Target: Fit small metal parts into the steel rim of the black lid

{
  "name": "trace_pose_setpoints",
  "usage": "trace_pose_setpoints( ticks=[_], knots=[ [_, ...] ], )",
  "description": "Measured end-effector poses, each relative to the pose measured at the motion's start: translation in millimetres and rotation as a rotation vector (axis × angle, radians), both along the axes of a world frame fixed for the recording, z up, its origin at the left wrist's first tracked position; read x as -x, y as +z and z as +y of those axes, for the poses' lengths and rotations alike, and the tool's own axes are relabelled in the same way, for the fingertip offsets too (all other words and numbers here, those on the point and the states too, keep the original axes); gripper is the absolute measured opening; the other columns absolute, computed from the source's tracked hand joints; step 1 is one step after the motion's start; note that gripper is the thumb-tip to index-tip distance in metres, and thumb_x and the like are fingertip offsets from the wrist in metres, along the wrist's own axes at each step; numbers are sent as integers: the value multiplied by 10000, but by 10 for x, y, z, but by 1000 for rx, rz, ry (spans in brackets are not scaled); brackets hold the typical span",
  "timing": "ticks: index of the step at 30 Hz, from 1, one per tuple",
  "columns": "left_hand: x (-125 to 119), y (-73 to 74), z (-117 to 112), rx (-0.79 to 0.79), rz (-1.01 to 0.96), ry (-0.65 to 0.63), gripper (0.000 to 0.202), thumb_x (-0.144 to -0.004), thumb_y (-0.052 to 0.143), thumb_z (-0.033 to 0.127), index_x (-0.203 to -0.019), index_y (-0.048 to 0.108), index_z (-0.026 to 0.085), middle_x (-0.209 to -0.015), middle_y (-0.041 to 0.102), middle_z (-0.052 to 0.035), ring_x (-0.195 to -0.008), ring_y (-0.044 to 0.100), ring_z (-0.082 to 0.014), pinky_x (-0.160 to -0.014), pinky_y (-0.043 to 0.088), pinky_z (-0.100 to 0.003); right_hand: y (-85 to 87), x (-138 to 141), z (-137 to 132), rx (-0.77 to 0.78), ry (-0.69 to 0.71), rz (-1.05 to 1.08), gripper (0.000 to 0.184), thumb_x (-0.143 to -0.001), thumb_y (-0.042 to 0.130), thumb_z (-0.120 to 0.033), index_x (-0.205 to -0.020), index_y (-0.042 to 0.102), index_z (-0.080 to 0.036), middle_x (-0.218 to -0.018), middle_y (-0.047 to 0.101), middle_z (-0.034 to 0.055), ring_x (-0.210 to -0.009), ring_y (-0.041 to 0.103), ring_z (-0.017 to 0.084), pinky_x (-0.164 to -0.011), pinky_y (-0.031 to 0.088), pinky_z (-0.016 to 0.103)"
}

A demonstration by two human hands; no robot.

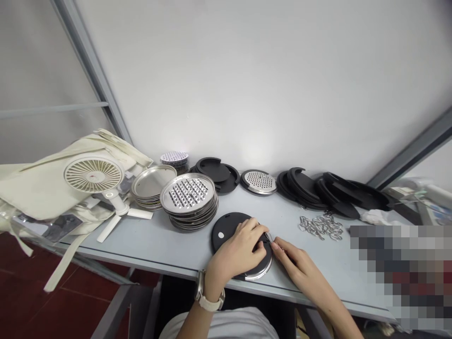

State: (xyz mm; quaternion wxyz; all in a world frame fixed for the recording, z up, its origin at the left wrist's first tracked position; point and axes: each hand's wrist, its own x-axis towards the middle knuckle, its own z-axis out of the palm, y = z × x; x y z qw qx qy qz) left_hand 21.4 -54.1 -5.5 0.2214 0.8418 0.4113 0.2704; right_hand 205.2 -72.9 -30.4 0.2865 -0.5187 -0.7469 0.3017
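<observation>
Pale grey-blue table (151,240) stretches left to right before me, its near edge just beyond my white shirt (226,326). Close to that edge lies the black disc (229,227) I am handling, flat on the top, with a white spot (221,235) on its left and a silvery rim showing at the near right. My left grip (240,247) lies over it, fingers bent and thumb apart from the forefinger; whether it pinches anything I cannot tell. A watch (199,287) sits on that wrist. My right grip (294,261) is pinching a small metal piece (269,237) between thumb and finger at the disc's right edge. Farther off, right, metal loops (321,227) lie in a loose heap; left, a stack of grater plates (189,193) stands just beside a stack of plain plates (153,181), with a cream fan (93,175) and a cream bag (38,183) farther left. Along the far side rest black discs (215,170), one perforated plate (260,180) and more black pieces (303,183) to the right, before a white wall (247,84).
</observation>
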Motion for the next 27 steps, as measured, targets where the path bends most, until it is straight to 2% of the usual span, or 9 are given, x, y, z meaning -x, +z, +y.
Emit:
trace_pose_setpoints(
  ticks=[9,27],
  knots=[
    [10,-9,-2,35,-25,-1,296,-874,463,154,-1145,556,232,-1106,499,-55,-1048,515,-203,-945,457,-334,-11,-11,-5,-15,4,-2,333,-988,352,-414,-756,477,-211,-713,571,-12,-652,514,157,-608,414,231],
    [8,23,-7,-9,7,-20,285,-867,455,118,-1120,535,221,-1096,503,-59,-1066,508,-205,-941,451,-335,-12,-16,-12,-11,-9,14,351,-985,350,-442,-724,422,-219,-652,483,-37,-616,459,144,-582,385,224]
  ],
)
